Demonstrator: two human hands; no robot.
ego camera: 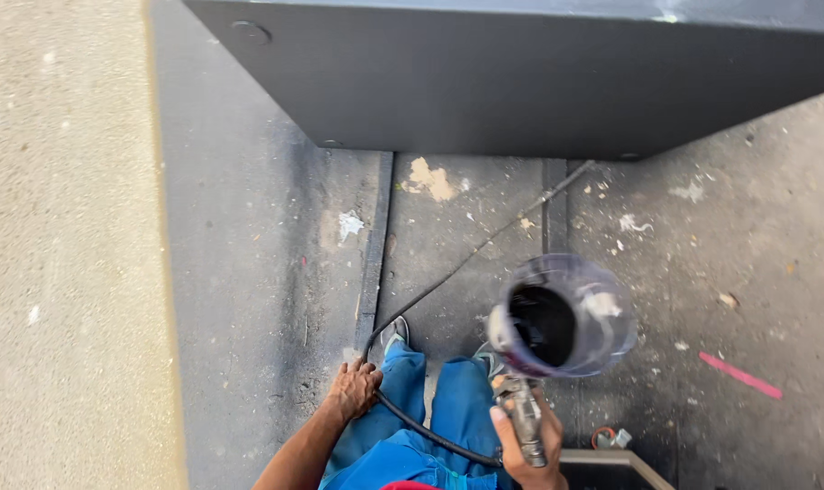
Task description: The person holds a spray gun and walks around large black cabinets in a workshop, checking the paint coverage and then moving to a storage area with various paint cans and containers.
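The right hand (525, 445) is wrapped around the grip of a metal spray gun (524, 413) near the bottom edge of the head view, with its big open-topped paint cup (562, 316) standing just above the fist and tipped toward the camera so the dark inside shows (the cup's outer wall is smeared with grey and whitish paint). The gun's long axis runs roughly up the picture, from the person's body toward the large dark grey painted panel (521, 77) that fills the top edge, so the panel lies straight ahead of the gun and well apart from it, with a stretch of stained concrete floor (730, 263) between them. A black air hose (430, 290) leaves the base of the gun, loops leftward across the blue trouser legs (430, 399), passes just by the left hand (355, 388), then runs diagonally up and right toward the panel's lower edge. The left hand rests on the left knee with fingers curled, right beside the hose loop; whether it actually grips the hose I cannot tell. Of the two hands, the right is the nearer to the panel and the only one on the gun. A pink strip (740, 376) lies on the floor to the right.
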